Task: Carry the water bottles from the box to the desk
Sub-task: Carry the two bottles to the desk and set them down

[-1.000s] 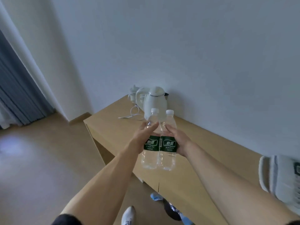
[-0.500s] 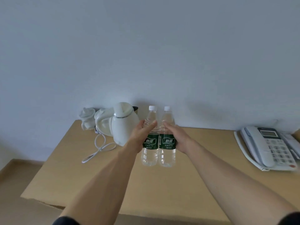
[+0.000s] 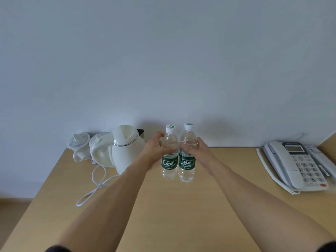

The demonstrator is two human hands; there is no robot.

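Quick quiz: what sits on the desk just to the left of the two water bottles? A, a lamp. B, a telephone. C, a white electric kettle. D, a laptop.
C: the white electric kettle stands on the desk immediately left of the two water bottles; the telephone lies far to their right.

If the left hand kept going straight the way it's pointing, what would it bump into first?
Its left hand already grips the left bottle; past that, probably just the wall behind the desk, though depth is unclear.
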